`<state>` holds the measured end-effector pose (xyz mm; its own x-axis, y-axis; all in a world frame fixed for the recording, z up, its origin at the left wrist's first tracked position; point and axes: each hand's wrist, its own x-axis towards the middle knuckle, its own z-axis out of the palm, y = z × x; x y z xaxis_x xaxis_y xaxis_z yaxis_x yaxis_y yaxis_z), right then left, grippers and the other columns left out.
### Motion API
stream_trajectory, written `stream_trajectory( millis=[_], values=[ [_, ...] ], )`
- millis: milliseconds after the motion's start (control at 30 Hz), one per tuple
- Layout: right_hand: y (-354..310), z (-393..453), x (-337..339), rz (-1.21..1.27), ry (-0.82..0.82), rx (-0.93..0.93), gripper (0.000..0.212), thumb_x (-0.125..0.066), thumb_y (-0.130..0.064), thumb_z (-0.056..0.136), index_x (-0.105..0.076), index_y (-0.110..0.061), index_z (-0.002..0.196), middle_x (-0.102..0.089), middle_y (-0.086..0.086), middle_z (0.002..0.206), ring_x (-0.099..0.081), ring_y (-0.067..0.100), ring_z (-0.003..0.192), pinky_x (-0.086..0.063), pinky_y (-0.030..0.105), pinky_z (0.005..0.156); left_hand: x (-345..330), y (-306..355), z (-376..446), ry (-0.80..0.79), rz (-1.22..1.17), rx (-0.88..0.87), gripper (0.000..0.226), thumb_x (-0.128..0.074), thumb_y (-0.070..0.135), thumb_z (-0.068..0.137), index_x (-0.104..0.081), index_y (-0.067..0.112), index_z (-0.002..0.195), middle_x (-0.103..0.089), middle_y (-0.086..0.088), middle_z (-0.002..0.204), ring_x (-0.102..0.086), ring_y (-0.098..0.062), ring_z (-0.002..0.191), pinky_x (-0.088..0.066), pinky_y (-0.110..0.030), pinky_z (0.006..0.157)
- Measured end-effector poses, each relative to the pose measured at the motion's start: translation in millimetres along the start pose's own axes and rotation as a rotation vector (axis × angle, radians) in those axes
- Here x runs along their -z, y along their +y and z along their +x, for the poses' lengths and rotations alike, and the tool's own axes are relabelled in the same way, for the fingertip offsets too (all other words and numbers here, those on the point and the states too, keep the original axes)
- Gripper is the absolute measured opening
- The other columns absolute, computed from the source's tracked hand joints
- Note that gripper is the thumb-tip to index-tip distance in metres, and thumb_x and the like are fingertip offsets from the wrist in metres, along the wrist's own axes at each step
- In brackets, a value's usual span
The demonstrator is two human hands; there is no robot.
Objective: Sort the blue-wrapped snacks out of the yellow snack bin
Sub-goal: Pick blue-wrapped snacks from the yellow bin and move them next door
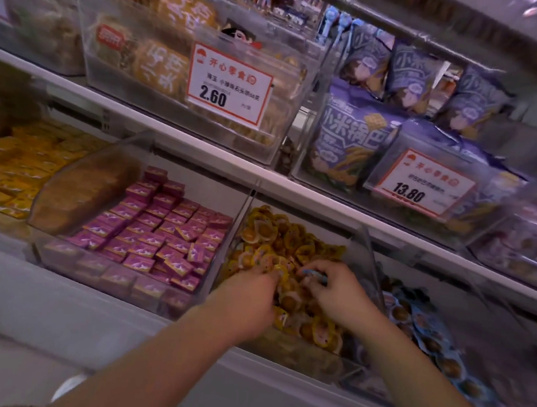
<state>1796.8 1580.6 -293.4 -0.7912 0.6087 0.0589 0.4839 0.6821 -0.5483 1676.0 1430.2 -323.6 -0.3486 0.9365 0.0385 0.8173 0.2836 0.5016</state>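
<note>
A clear bin (368, 243) on the lower shelf is heaped with yellow-wrapped round snacks (293, 237). Both my hands are down in the heap. My right hand (334, 292) pinches a small blue-wrapped snack (314, 273) at its fingertips, just above the yellow pile. My left hand (250, 301) has its fingers curled into the yellow snacks; whether it holds one is hidden by the hand itself. To the right, the neighbouring bin holds blue-wrapped snacks (424, 331) of the same round shape.
Left of the yellow bin sits a bin of pink boxes (161, 236), then yellow boxes (16, 167). The upper shelf carries a bin with a 2.60 price tag (228, 84) and purple bags behind a 13.80 tag (423, 183). A white shelf edge (200, 153) overhangs the bins.
</note>
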Motion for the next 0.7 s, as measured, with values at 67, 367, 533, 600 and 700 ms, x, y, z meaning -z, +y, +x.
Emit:
stream_trajectory(
  millis=[67, 367, 533, 600, 700],
  values=[
    [2.0, -8.8, 1.0, -0.053, -0.055, -0.019, 0.026, -0.056, -0.013, 0.095, -0.064, -0.037, 0.086, -0.061, -0.013, 0.085, -0.057, -0.003, 0.071, -0.044, 0.010, 0.060, 3.6, -4.8, 19.1, -0.088, 0.004, 0.106, 0.049, -0.057, 0.023, 0.088, -0.050, 0.018, 0.135, -0.057, -0.012, 0.131, -0.058, -0.032, 0.117, -0.051, -0.040, 0.095],
    [3.4, -27.1, -16.5, -0.312, -0.132, 0.077, 0.030, -0.045, -0.016, 0.089, -0.067, -0.026, 0.108, -0.066, 0.003, 0.103, -0.061, 0.025, 0.096, -0.054, 0.044, 0.079, -8.1, -7.0, 44.9, -0.141, 0.371, 0.099, 0.033, -0.055, 0.013, 0.091, -0.060, 0.014, 0.123, -0.060, -0.013, 0.127, -0.059, -0.031, 0.117, -0.051, -0.042, 0.092],
    [-9.5, -4.6, -19.2, -0.380, -0.102, 0.169, 0.019, -0.048, -0.023, 0.092, -0.061, -0.024, 0.106, -0.064, 0.009, 0.101, -0.061, 0.032, 0.093, -0.043, 0.035, 0.063, 2.5, -6.0, 39.8, 0.151, 0.051, 0.158, 0.017, -0.065, 0.034, 0.089, -0.059, 0.022, 0.100, -0.068, -0.007, 0.103, -0.065, -0.028, 0.098, -0.052, -0.037, 0.078],
    [-13.1, 3.9, -22.1, -0.529, -0.217, 0.153, 0.020, -0.051, -0.024, 0.092, -0.063, -0.022, 0.108, -0.067, 0.011, 0.100, -0.064, 0.033, 0.092, -0.037, 0.030, 0.057, 5.0, -5.4, 34.8, 0.287, -0.154, 0.195, 0.013, -0.066, 0.034, 0.089, -0.056, 0.026, 0.089, -0.069, -0.002, 0.092, -0.066, -0.024, 0.088, -0.051, -0.033, 0.072],
    [-17.4, 15.4, -30.4, -0.687, -0.323, 0.173, 0.022, -0.054, -0.022, 0.092, -0.063, -0.014, 0.111, -0.068, 0.016, 0.107, -0.066, 0.035, 0.097, -0.040, 0.033, 0.064, 4.2, -6.3, 24.4, 0.385, -0.380, 0.172, 0.008, -0.065, 0.032, 0.091, -0.057, 0.030, 0.091, -0.067, 0.009, 0.087, -0.065, -0.013, 0.081, -0.051, -0.030, 0.067]
  ],
)
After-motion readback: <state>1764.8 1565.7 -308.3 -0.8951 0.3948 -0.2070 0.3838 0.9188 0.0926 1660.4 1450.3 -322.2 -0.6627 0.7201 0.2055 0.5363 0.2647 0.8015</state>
